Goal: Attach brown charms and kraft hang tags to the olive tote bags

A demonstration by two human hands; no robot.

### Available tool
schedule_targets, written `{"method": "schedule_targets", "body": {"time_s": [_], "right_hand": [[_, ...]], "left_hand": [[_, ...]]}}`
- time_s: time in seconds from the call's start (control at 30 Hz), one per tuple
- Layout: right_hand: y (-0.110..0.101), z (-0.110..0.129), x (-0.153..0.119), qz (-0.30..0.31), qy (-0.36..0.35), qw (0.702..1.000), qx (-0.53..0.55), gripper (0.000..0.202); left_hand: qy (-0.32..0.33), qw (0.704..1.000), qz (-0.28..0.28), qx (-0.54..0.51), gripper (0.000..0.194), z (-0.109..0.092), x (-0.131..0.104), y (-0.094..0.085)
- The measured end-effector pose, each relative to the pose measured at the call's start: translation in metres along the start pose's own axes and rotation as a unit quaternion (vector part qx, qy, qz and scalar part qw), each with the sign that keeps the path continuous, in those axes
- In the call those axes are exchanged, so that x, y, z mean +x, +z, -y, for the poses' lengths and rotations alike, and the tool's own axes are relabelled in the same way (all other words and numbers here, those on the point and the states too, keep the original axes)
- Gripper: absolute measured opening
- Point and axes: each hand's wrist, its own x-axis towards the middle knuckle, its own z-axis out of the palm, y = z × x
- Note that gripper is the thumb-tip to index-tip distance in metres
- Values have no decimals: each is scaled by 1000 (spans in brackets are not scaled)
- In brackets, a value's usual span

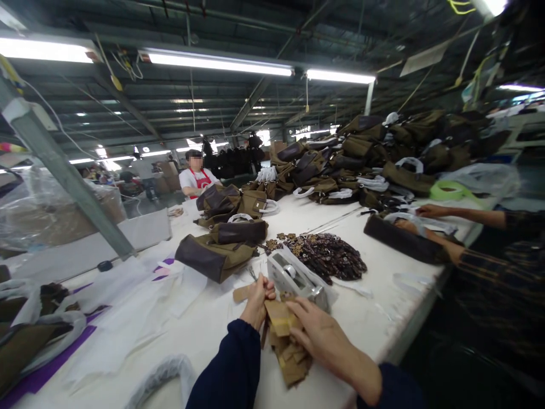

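brown cardboard tags, small stack (284,341), sit on white table (374,318) right at near edge. right hand (317,329) lies flat on top of stack, fingers together, pressing down. left hand (256,298) curled, fingertips pinching one loose tan tag (240,293) just left of stack. clear plastic tape dispenser (298,278) just behind hands. olive-and-brown canvas bag (215,258) further back left. pile of dark metal charms (326,255) beyond dispenser. co-worker's hands (430,218) on dark bag at right.

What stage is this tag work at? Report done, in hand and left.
Done: cannot tell; no finished pile stands apart. In hand: the left hand pinches one brown paper piece, and the right hand rests on the stack of brown paper pieces. Left: that stack, the heap of dark small parts and the bags beyond.
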Motion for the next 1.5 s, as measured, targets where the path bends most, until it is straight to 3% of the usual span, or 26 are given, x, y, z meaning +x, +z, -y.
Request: {"method": "schedule_targets", "body": {"time_s": [0.1,0.2,0.4,0.5,0.6,0.7,0.83,0.97,1.07,1.17,1.23,1.37,1.5], "right_hand": [[12,6,4,-30,-17,995,-92,47],[18,15,15,-47,-64,990,-116,52],[52,-3,28,50,-85,990,-98,60],[62,-12,23,55,-79,991,-96,62],[63,-12,19,57,-73,991,-96,62],[62,-11,19,51,-76,991,-98,62],[67,-14,19,28,-86,990,-104,61],[70,-16,19,18,-92,990,-109,62],[69,-14,19,22,-88,990,-112,62],[67,-12,19,30,-82,989,-116,61],[68,-12,19,31,-85,989,-116,62],[69,-14,19,25,-91,989,-115,62],[70,-14,17,20,-89,989,-113,61]], "left_hand": [[0,999,-35,8,56,12,18,-17],[-4,999,-46,24,52,10,29,-22],[-16,995,-59,84,46,8,38,-26],[-5,989,-59,136,39,3,38,-28],[14,975,-44,218,36,-15,35,-34],[61,941,-51,328,38,-45,26,-51],[111,867,-103,475,40,-77,1,-91],[109,773,-165,602,32,-73,-30,-130],[85,731,-165,656,32,-59,-45,-142],[75,726,-142,669,22,-55,-47,-138],[73,736,-127,661,20,-64,-47,-129],[79,767,-98,629,22,-98,-55,-104],[80,780,-44,618,24,-133,-80,-70]]}}
